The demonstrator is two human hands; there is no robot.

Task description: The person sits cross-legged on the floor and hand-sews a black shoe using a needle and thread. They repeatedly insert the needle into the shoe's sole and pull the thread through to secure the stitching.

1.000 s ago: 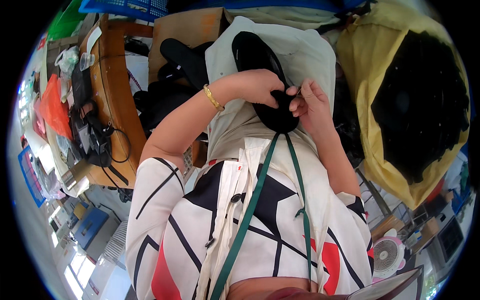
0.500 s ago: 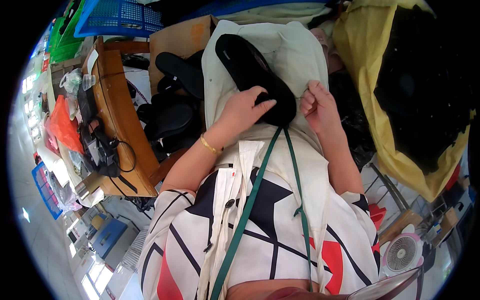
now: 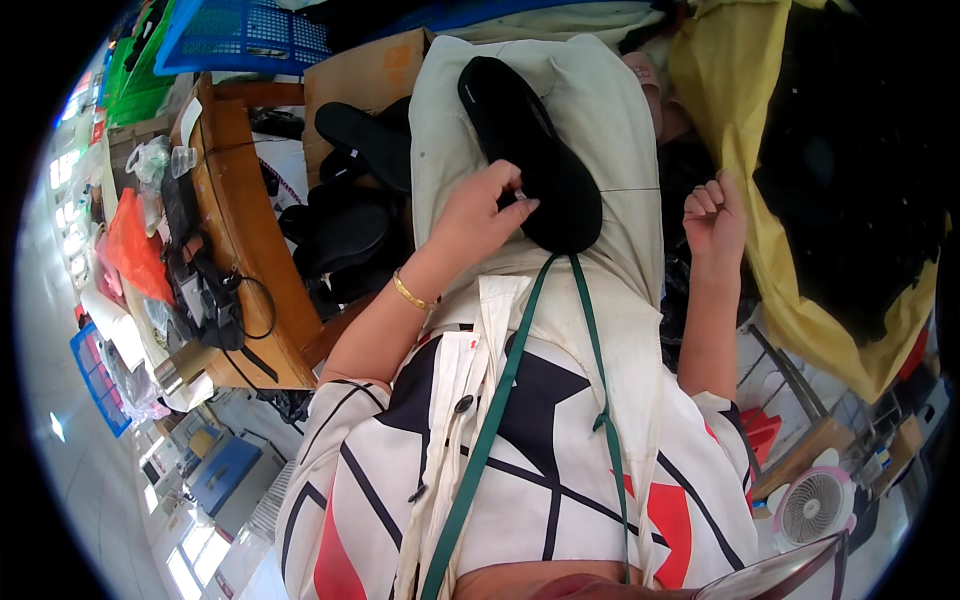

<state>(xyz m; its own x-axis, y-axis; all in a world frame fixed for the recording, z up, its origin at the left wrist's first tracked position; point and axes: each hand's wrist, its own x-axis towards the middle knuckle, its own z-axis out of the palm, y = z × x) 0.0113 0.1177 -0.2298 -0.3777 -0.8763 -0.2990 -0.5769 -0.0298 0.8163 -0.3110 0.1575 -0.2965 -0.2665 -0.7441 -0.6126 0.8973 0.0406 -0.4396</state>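
A black slipper [image 3: 566,200] lies on the cream apron [image 3: 625,130] over my lap, toe end toward me. My left hand [image 3: 480,215] pinches the slipper's left edge between thumb and fingers. Off to the right, my right hand [image 3: 716,215] is raised with its fingers curled closed beside the yellow sack. A thin dark thread [image 3: 640,190] runs taut from the slipper across the apron toward that hand. Any needle in the right fingers is too small to make out.
More black slippers [image 3: 345,230] are piled at left by a wooden stool [image 3: 245,230] and a cardboard box [image 3: 370,75]. A yellow sack [image 3: 735,90] holding black items stands at right. Blue baskets [image 3: 245,40] are at the far side; a small fan [image 3: 812,508] sits low right.
My right hand has moved away to the right from the slipper, drawing the thread out. The slipper has shifted slightly right and turned more upright under my left hand.
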